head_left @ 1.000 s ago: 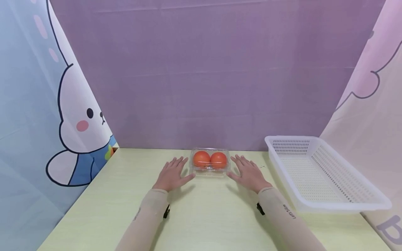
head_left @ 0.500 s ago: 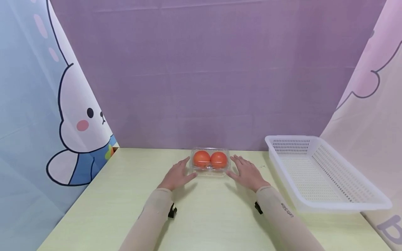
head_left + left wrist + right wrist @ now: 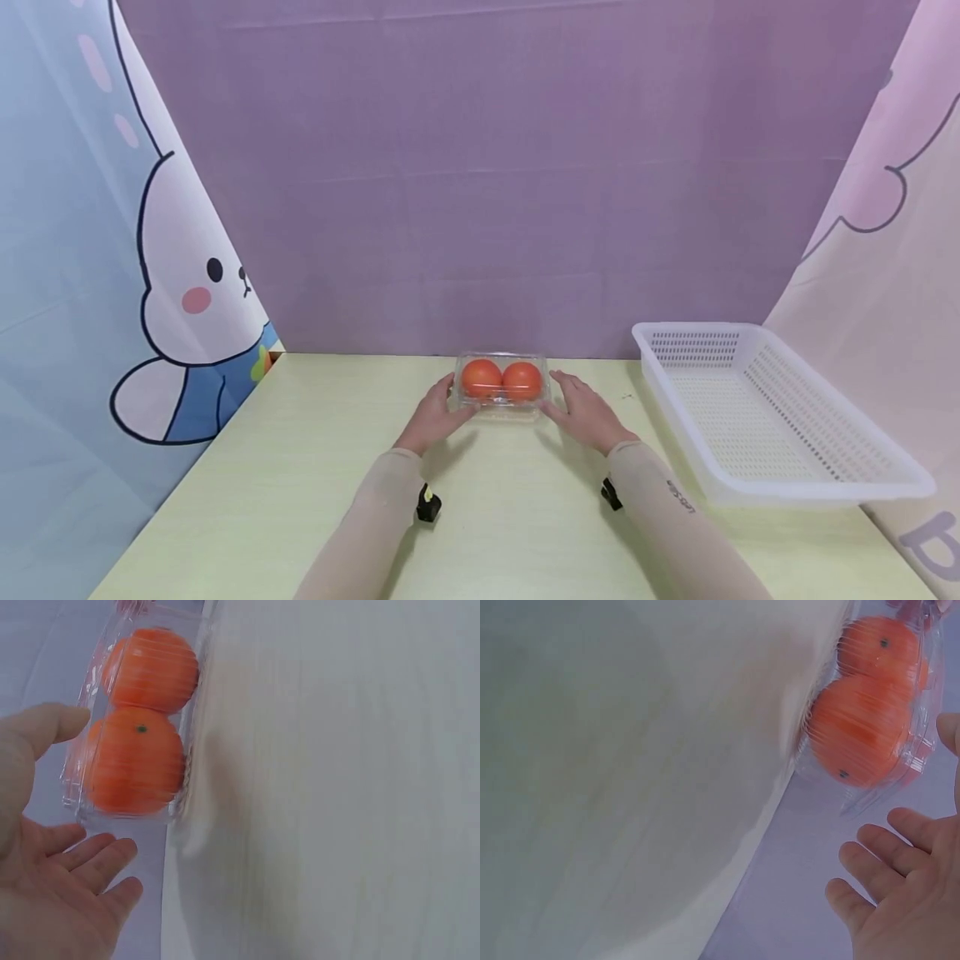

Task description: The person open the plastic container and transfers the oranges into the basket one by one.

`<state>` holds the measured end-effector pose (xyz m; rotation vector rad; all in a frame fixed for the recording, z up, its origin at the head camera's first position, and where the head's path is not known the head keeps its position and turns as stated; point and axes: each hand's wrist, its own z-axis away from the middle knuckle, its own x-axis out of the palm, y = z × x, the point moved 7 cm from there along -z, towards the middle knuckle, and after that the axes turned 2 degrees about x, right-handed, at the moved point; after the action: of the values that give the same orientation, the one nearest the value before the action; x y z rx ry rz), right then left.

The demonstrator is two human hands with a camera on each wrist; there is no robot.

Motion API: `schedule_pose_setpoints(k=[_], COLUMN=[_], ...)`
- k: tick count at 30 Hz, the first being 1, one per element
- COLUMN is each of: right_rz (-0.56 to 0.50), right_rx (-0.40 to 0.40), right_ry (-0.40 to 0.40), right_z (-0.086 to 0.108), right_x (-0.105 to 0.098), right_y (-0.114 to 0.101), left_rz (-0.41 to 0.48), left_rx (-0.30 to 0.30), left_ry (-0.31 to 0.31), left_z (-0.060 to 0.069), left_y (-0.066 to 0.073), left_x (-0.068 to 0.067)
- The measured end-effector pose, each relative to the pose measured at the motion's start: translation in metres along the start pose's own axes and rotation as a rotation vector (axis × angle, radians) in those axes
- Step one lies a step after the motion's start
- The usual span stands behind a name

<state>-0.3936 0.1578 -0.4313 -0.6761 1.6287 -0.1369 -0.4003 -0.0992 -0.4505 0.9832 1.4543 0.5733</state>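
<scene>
A clear plastic clamshell box (image 3: 501,412) stands on the table near its back edge. Inside it, side by side, lie two oranges (image 3: 482,379), seen through the ribbed lid. My left hand (image 3: 433,417) is at the box's left end, fingers extended and thumb near the front corner. At the right end, my right hand (image 3: 590,415) mirrors it with fingers spread. In the left wrist view a small gap shows between the fingers (image 3: 105,862) and the box; the thumb overlaps its side. The right wrist view shows the right fingers (image 3: 877,862) apart from the box.
A white perforated plastic basket (image 3: 716,487) sits on the right side of the pale wooden table (image 3: 495,533). Behind the table hangs a purple cloth (image 3: 480,183). Printed curtains close in both sides, with a cartoon rabbit (image 3: 187,258) on the left one.
My left hand has moved right, closer to the box, its fingers drawing together. The right hand has shifted slightly left. Box, oranges and basket stay in place.
</scene>
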Motion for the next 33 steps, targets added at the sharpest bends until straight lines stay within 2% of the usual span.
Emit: schedule_pose_setpoints(k=[5, 10, 18, 33], right_rz=[-0.069, -0.141, -0.221, -0.238], right_rx=[0.033, 0.035, 0.034, 0.062], right_ry=[-0.021, -0.024, -0.014, -0.009], right_z=[-0.002, -0.005, -0.007, -0.005], right_x=[0.004, 0.007, 0.012, 0.012], right_y=[0.001, 0.001, 0.000, -0.002], left_rz=[0.078, 0.106, 0.119, 0.141], left_rx=[-0.042, -0.074, -0.074, -0.109], left_ry=[0.026, 0.054, 0.071, 0.100], left_z=[-0.002, -0.005, -0.007, -0.003], left_y=[-0.002, -0.004, -0.004, -0.002], left_x=[0.004, 0.006, 0.008, 0.012])
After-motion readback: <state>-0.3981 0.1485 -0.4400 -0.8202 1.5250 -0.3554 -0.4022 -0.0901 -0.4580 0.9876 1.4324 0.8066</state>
